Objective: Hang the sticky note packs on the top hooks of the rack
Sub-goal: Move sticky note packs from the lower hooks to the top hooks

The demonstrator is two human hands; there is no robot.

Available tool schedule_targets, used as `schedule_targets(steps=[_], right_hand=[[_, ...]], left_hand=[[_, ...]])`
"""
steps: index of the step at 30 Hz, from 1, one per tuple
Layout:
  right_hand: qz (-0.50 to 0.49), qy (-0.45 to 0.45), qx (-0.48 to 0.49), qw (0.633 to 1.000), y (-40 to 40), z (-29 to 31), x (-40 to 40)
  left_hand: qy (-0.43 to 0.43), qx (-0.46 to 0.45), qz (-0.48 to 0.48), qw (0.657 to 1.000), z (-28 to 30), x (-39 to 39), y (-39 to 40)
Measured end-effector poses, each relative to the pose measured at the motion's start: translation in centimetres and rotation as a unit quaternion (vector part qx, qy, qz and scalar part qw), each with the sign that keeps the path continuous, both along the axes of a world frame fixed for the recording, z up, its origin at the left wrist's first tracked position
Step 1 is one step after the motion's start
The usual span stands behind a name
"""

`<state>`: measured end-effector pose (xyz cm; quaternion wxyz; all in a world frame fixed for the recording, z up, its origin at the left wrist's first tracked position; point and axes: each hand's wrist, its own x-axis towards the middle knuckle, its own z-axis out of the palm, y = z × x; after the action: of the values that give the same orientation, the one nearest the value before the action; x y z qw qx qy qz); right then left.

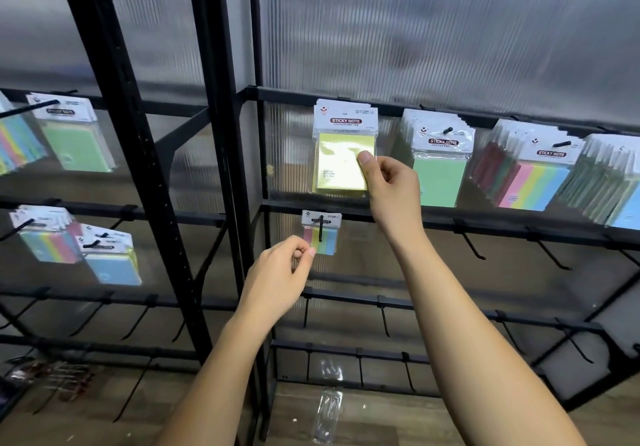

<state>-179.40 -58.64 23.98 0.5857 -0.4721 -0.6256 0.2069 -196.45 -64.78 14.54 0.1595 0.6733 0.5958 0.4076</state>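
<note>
My right hand [388, 182] pinches yellow pack [343, 155] by lower right corner, up at top rail [388, 108], leftmost position. Cannot tell if hole sits on hook. Corner grip may let pack swing, miss hook, drop. Left hand [280, 276] fingers curled near striped pack [320, 234] on lower hook, holding nothing visible. Neighbouring top hooks: green stack [438, 168], striped stack [530, 175].

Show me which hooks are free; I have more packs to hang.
Free: the hooks right of the striped pack, and the rows below. Crowded: the top row, from the yellow pack in the right hand rightward.
</note>
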Motion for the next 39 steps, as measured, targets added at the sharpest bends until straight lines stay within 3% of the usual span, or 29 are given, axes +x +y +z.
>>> schedule_targets(steps=[39], right_hand=[[-0.013, 0.02, -0.042, 0.999, 0.1, -1.4, 0.1]], left_hand=[[0.011, 0.018, -0.011, 1.0, -0.8, -0.4, 1.0]])
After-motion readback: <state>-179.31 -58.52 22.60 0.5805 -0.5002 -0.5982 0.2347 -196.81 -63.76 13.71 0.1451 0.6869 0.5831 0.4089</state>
